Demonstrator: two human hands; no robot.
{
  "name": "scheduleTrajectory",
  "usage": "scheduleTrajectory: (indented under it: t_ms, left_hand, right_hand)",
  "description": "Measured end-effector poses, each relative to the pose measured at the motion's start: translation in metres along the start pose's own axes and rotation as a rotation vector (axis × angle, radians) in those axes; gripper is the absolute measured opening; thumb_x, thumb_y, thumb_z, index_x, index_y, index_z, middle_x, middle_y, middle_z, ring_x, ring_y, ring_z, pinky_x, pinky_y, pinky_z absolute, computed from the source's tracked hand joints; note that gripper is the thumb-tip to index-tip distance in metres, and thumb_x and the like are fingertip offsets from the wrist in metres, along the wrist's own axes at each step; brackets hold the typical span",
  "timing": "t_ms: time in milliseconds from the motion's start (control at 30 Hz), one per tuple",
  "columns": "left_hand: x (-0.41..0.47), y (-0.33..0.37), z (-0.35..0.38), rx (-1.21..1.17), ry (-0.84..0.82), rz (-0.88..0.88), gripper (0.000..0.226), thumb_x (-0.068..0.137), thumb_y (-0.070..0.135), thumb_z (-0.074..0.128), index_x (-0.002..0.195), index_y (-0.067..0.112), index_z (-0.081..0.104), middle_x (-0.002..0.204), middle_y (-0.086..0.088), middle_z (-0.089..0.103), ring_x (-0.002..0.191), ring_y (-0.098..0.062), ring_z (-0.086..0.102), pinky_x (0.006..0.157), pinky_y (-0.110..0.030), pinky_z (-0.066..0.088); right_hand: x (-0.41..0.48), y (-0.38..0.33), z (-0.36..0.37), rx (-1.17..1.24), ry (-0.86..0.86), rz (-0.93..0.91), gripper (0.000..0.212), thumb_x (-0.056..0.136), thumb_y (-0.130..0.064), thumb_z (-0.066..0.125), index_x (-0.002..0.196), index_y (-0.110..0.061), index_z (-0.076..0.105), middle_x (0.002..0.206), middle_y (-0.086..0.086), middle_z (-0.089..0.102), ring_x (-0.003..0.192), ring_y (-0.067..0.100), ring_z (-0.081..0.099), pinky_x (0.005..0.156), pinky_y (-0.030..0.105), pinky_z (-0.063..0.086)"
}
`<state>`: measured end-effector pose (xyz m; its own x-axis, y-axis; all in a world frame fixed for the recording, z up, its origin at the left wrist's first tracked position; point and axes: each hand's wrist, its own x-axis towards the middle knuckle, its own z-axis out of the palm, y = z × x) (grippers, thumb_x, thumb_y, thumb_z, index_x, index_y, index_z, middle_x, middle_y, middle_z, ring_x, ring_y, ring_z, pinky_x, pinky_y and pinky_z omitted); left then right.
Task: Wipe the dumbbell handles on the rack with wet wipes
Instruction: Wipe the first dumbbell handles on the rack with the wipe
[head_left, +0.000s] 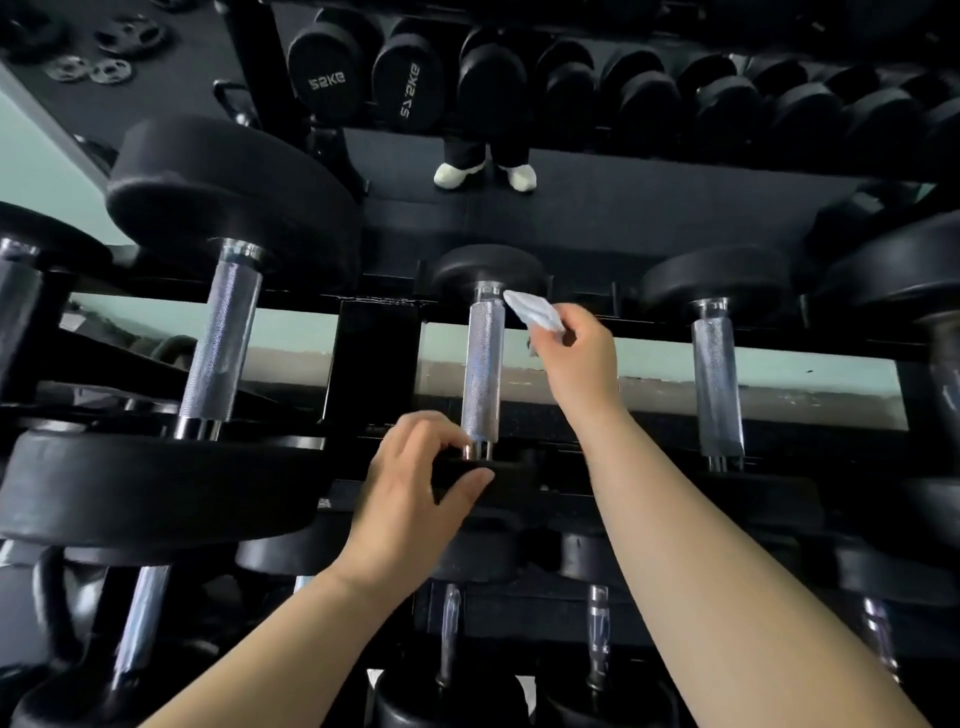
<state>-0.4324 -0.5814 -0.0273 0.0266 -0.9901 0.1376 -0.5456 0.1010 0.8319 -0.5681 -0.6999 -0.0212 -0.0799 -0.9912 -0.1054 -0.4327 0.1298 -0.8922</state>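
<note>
Both bare arms are up at the top tier of the rack (379, 364), and the action centres on the middle dumbbell (485, 364), lying front to back with its knurled handle (484, 374) running away from the camera. The right hand (576, 358) is out beyond and to the right of that handle, fingers pinched tight around a crumpled white wet wipe (532, 310). The wipe sticks up and to the left out of the fingertips, its free end reaching the smooth collar at the far end of the handle, just under the far black head; whether it actually touches the metal is hard to call. The hand itself is clear of the handle, just beside it. Down at the near end, the left hand (415, 488) is curled on the dumbbell's near head (467, 475), thumb pressed along the front of the black rubber, fingers hooked over the top right by the shiny collar, a firm closed grip. Neighbouring dumbbells sit either side, a bigger one (223, 338) to the left and a similar one (716, 379) to the right, neither being touched. A mirror behind shows more dumbbells.
</note>
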Motion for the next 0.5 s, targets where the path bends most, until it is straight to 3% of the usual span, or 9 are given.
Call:
scheduleTrajectory:
  t_ms: [100, 200, 300, 367, 500]
  left_hand:
    - [0.004, 0.005, 0.007, -0.031, -0.040, -0.067, 0.040, 0.078, 0.012, 0.069, 0.081, 0.037, 0.038, 0.093, 0.019, 0.040, 0.090, 0.019, 0.038, 0.080, 0.003, 0.028]
    - [0.005, 0.002, 0.014, 0.042, -0.040, -0.033, 0.021, 0.075, 0.031, 0.060, 0.073, 0.033, 0.039, 0.094, 0.023, 0.040, 0.092, 0.019, 0.034, 0.083, 0.003, 0.024]
    - [0.005, -0.005, 0.017, 0.105, 0.003, 0.026, 0.012, 0.074, 0.039, 0.047, 0.081, 0.032, 0.041, 0.098, 0.025, 0.039, 0.091, 0.006, 0.031, 0.087, 0.002, 0.022]
    - [0.005, -0.006, 0.018, 0.099, 0.018, 0.032, 0.012, 0.074, 0.039, 0.046, 0.082, 0.032, 0.041, 0.098, 0.023, 0.039, 0.090, 0.003, 0.031, 0.087, 0.002, 0.022]
    - [-0.002, -0.003, 0.016, 0.103, 0.116, 0.007, 0.018, 0.071, 0.041, 0.050, 0.083, 0.029, 0.044, 0.092, 0.023, 0.038, 0.089, 0.001, 0.031, 0.088, 0.004, 0.021]
  right_hand:
    - [-0.011, -0.001, 0.005, 0.044, -0.115, -0.002, 0.007, 0.089, -0.011, 0.051, 0.091, -0.014, 0.056, 0.071, -0.010, 0.051, 0.060, 0.003, 0.043, 0.052, 0.010, 0.035]
    - [-0.029, 0.003, 0.000, 0.030, -0.246, -0.038, 0.013, 0.092, -0.016, 0.046, 0.080, -0.017, 0.053, 0.065, -0.008, 0.048, 0.053, 0.004, 0.039, 0.045, 0.009, 0.033]
    - [-0.043, 0.015, -0.009, -0.072, -0.368, -0.047, 0.020, 0.090, -0.022, 0.052, 0.073, -0.013, 0.055, 0.061, -0.007, 0.047, 0.054, 0.006, 0.039, 0.049, 0.013, 0.030]
    - [-0.040, 0.016, -0.007, -0.048, -0.372, -0.024, 0.016, 0.088, -0.021, 0.056, 0.079, -0.008, 0.058, 0.064, -0.007, 0.049, 0.057, 0.006, 0.041, 0.051, 0.012, 0.031]
    - [-0.010, -0.001, 0.007, 0.100, -0.206, 0.026, 0.004, 0.088, -0.013, 0.054, 0.084, -0.013, 0.054, 0.071, -0.008, 0.050, 0.063, 0.004, 0.045, 0.054, 0.009, 0.037]
